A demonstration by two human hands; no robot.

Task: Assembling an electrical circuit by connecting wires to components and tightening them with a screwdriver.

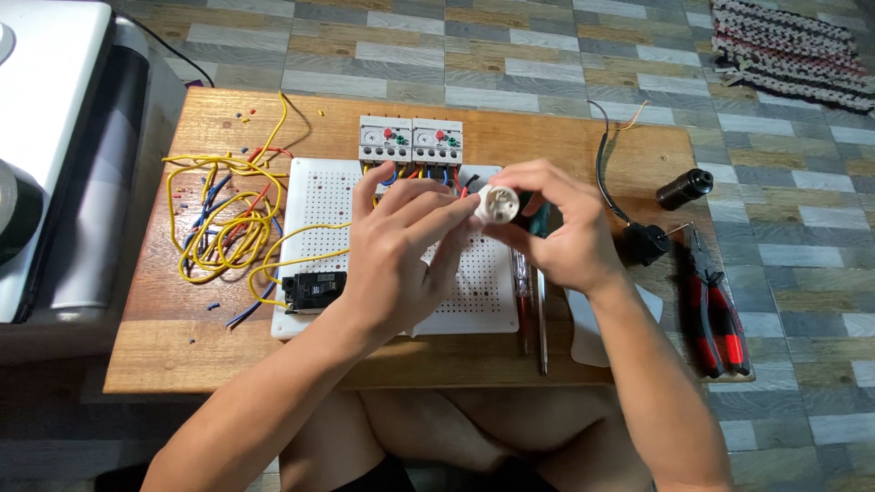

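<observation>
Small round white plastic socket (498,202) pinched between fingers of left hand (398,251) and right hand (558,230), above perforated white board (469,292) on wooden tabletop (164,346). Yellow wire tangle (223,219) at 9 o'clock; red-handled pliers (720,319) at 4 o'clock near tabletop edge.

Low wooden table (164,351) carries a white perforated board (483,292), yellow wires (223,219), red-handled pliers (715,314), screwdrivers (533,305)
</observation>
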